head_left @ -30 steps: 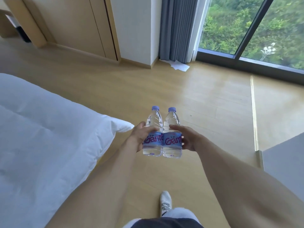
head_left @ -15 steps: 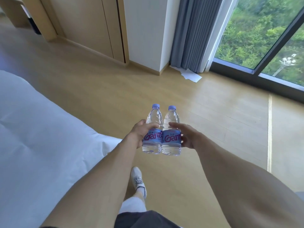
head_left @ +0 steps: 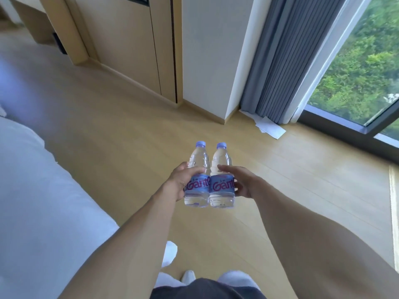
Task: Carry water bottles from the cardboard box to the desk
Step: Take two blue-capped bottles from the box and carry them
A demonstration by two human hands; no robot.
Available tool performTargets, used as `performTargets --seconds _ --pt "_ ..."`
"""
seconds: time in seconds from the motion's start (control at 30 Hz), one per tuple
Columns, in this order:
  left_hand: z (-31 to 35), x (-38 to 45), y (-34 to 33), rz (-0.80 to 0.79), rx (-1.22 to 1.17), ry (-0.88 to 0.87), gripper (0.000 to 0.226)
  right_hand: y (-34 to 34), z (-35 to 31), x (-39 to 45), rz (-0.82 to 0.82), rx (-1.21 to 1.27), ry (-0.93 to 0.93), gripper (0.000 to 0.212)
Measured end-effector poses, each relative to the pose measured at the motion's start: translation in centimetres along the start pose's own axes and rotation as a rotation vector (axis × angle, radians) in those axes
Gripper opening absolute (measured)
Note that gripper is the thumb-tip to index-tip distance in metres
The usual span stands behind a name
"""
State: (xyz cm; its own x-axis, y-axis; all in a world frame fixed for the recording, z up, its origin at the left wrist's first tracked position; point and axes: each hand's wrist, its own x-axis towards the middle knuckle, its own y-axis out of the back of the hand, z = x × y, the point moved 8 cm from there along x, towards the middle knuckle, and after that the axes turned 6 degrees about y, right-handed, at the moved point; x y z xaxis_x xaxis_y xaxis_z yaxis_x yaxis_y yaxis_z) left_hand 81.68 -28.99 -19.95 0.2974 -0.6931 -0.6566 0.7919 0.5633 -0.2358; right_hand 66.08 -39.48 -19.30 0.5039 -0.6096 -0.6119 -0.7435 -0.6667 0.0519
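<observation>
The left hand (head_left: 180,182) has its thumb curled over the front of the left bottle (head_left: 197,175), just above the blue label; its other fingers go round the far side and are hidden. The right hand (head_left: 245,183) has its thumb laid across the shoulder of the right bottle (head_left: 222,176), with the fingers wrapped round the outer side at label height, only their tips showing past the label. Each hand grips its own bottle from the outside, so the two bottles stand between the hands, upright, side by side and touching along the labels. Both carry pale blue caps and are full of clear water. They are held out in front of the body, in the air above the wooden floor (head_left: 121,134). A white bed (head_left: 32,201) lies to the left. Ahead stand a wooden cabinet (head_left: 129,44), a grey curtain (head_left: 278,61) and a window (head_left: 362,72), with a sheet of paper (head_left: 271,128) on the floor below the curtain.
</observation>
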Motion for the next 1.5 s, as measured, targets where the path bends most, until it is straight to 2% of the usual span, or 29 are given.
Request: performTargets --seconds 0.13,0.3,0.47,0.73,0.87,1.2,1.5 --pt "5.4 4.6 1.8 0.049 -0.032 -0.014 0.064 -1.1 -5.2 6.4 -0.035 -0.021 0.01 0.035" --pt "10.6 10.5 4.4 0.125 -0.059 -0.019 0.046 -2.8 -10.3 15.1 -0.112 -0.06 0.011 0.04" --pt "17.1 17.0 7.1 0.25 -0.09 -0.032 0.04 -4.7 -16.7 24.2 -0.219 -0.11 0.027 0.037" --pt "27.1 23.2 11.5 0.459 -0.183 -0.042 0.052 -8.8 -28.1 35.6 -0.388 -0.238 0.025 0.04" --pt "30.6 25.3 14.9 0.498 -0.217 -0.047 0.051 -12.2 -31.8 39.9 -0.453 -0.264 0.024 0.043" --pt "38.4 32.2 27.9 0.511 -0.273 -0.006 0.048 -25.2 -39.5 51.6 -0.549 -0.338 0.014 0.037" --pt "50.8 37.9 43.6 0.547 -0.337 -0.073 0.048 -40.2 -50.4 61.8 -0.587 -0.35 0.018 0.039"
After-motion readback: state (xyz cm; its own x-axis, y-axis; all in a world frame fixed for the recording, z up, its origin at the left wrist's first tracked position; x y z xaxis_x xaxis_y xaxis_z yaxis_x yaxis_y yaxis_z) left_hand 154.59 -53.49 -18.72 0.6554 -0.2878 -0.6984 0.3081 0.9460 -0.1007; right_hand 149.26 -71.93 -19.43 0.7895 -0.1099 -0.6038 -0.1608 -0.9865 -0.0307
